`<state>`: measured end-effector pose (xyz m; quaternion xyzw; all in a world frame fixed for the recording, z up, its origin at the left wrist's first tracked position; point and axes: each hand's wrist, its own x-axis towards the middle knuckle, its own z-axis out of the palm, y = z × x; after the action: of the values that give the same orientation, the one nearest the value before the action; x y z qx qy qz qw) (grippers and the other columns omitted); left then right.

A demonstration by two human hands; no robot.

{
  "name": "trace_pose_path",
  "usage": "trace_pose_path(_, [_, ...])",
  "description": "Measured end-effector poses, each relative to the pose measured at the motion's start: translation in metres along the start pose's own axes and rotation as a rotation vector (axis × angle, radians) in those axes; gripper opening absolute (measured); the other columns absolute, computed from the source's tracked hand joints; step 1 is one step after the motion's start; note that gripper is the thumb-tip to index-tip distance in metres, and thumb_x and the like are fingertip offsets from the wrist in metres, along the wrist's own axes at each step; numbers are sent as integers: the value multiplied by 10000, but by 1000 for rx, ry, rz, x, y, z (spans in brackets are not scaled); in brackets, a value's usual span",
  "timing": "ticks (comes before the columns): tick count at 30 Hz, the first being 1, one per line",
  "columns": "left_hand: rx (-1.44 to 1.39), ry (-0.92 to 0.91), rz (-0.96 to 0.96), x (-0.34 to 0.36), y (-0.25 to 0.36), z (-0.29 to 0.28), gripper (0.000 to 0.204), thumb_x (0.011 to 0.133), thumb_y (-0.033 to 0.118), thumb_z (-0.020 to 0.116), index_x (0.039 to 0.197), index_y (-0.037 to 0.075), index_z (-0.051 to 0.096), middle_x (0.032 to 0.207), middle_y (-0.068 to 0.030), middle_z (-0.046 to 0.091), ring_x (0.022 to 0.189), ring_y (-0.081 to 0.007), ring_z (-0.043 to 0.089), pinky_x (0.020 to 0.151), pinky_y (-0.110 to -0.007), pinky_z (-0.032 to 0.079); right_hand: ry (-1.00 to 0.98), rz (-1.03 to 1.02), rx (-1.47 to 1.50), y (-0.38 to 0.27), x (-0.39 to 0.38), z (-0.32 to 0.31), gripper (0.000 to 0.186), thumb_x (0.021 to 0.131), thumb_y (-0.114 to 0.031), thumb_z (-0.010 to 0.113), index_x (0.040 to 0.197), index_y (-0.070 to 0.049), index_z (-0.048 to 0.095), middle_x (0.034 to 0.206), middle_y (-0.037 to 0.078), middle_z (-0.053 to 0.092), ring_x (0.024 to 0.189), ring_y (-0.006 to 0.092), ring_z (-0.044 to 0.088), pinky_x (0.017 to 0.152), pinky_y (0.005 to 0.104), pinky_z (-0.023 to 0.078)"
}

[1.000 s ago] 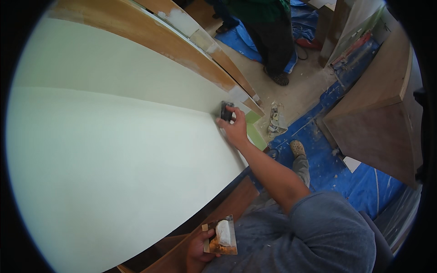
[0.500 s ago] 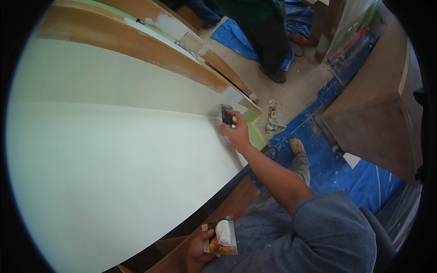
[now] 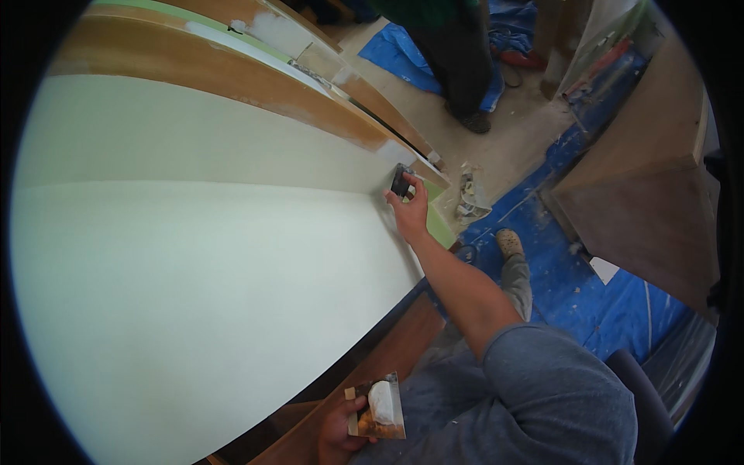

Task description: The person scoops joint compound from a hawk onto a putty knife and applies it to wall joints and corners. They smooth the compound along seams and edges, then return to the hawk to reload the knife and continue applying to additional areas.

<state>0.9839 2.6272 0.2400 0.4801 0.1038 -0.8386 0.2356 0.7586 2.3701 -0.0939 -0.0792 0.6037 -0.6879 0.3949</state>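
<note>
My right hand (image 3: 410, 208) reaches out to the far right end of a broad pale, whitish panel (image 3: 201, 279). Between its thumb and fingers it grips a small dark putty knife (image 3: 400, 180), whose edge is at the panel's end near a wooden trim strip. Low in front of my body, my left hand (image 3: 341, 426) holds a small flat square board (image 3: 394, 432) by its left side, thumb on top. A mound of white putty (image 3: 382, 402) sits on that board.
Brown wooden trim (image 3: 232, 85) runs along the panel's far edge. Blue sheeting (image 3: 558, 279) covers floor at the right, beside a wooden cabinet (image 3: 628, 209). A crumpled plastic bag (image 3: 471, 194) lies on the floor. Another person (image 3: 461, 70) stands beyond.
My right hand with the putty knife has shifted slightly right and farther away, toward the panel's end corner. My left hand keeps the putty board in nearly the same place.
</note>
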Motion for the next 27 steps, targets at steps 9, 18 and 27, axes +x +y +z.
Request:
trace_pose_path(9, [-9,36,14,-2,-3,4,429,1042,204,529,1403,-22,477,1141,-225,703,860,-371,760,530,-464,660,-256,-24,-160,13,-2,-18,590,796,-134,846,1320,-45,590,1328,133,507,1147,269,600,983,381,541])
trace_pose_path(18, [-15,5,16,2,-5,1,424,1043,195,523,1407,-20,480,1142,-229,703,861,-375,760,536,-467,663,-73,30,169,-3,8,-8,620,809,-98,833,1373,-82,574,1320,131,499,1146,259,600,973,383,550])
trace_pose_path(27, [0,-1,16,6,-2,9,430,1032,215,521,1399,-8,497,1148,-219,706,881,-381,756,532,-474,659,-314,-100,-252,-6,-15,-31,661,839,-135,825,1439,-109,549,1400,117,458,1227,299,570,1007,389,525])
